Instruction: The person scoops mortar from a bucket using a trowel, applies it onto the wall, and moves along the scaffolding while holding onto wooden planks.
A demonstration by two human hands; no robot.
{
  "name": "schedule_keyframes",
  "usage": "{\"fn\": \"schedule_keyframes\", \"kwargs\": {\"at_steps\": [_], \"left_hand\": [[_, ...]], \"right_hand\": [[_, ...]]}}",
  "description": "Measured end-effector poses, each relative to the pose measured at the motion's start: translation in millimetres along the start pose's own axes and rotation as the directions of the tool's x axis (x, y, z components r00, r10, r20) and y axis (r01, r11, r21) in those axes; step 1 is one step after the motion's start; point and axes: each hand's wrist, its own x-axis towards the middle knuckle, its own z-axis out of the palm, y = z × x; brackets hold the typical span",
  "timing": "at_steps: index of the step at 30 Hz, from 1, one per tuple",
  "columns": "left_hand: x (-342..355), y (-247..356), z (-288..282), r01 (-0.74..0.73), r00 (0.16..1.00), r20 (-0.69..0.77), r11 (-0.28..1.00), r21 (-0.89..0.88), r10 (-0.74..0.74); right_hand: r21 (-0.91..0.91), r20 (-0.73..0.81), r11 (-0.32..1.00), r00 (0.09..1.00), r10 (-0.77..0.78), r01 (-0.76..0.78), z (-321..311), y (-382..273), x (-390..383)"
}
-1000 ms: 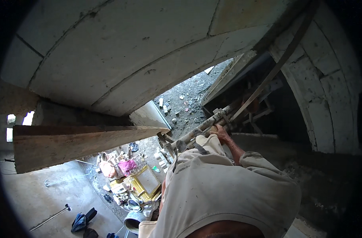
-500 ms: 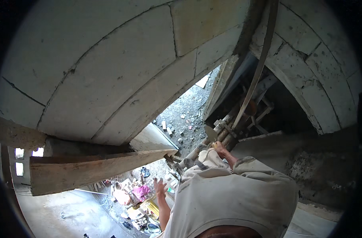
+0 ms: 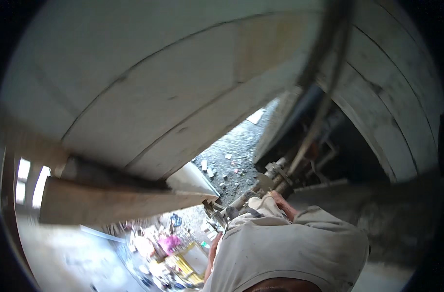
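Note:
My right hand (image 3: 274, 195) is in front of my body, low by the scaffold poles (image 3: 243, 198). Its fingers are closed round the handle of a trowel, whose dull grey blade (image 3: 265, 182) points away from me over the poles. Close against the left side of my shirt (image 3: 290, 248) is my left hand (image 3: 216, 239). The cloth hides part of it and motion blurs the rest, so its fingers cannot be made out. Nothing shows in it.
A wall of large pale blocks (image 3: 183, 97) spans the top. A wooden beam (image 3: 120, 205) juts in from the left. Far below lie rubble ground (image 3: 231, 160), a pink bag (image 3: 170, 244) and a yellow object (image 3: 185, 267). A slanting strip (image 3: 313, 129) crosses at right.
The view has shifted and blurred. My left hand, spread out at left before, has drawn in against my shirt. My right hand keeps the trowel, its blade turned and showing less.

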Motion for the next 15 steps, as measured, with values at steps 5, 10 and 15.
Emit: {"fn": "schedule_keyframes", "kwargs": {"at_steps": [5,10,15], "left_hand": [[-72.9,76.4,-33.8,0.164,0.938,-0.257,0.951,-0.263,-0.233],[-81.0,32.4,-52.1,-0.068,0.676,-0.479,0.599,-0.798,-0.561],[-107.8,-0.4,-39.2,-0.078,0.547,-0.504,0.558,-0.826,-0.669]], "right_hand": [[0.095,0.113,0.995,0.993,0.022,-0.033,-18.3,-12.4,-14.8],[-0.174,0.219,0.977,0.972,-0.085,0.125,-6.5,-52.6,22.9],[-0.307,0.307,0.913,0.936,-0.172,0.268,6.7,-81.3,49.9]]}}
